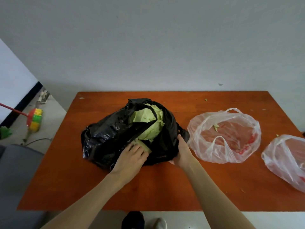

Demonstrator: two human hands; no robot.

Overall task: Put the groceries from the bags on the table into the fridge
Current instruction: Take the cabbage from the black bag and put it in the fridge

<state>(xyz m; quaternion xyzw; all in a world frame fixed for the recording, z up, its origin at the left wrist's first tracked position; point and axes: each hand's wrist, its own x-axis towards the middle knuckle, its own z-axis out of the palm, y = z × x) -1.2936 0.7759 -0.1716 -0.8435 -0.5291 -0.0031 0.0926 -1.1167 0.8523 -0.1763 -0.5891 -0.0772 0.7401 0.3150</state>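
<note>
A black plastic bag [105, 139] lies open in the middle of the orange-brown table [66, 187]. Inside it sits a pale green cabbage [148, 124], crossed by a black bag handle. My left hand [130, 157] reaches into the bag's mouth with its fingers on a second pale green vegetable [146, 147] under the cabbage. My right hand [183, 152] presses against the bag's right side, thumb up along the plastic. How firmly either hand grips is hard to tell.
Two clear plastic bags lie to the right: one [226, 134] flat and open, another [287, 161] at the table's right edge. A colourful broom [33, 119] lies on the floor at the left. The wall stands behind the table.
</note>
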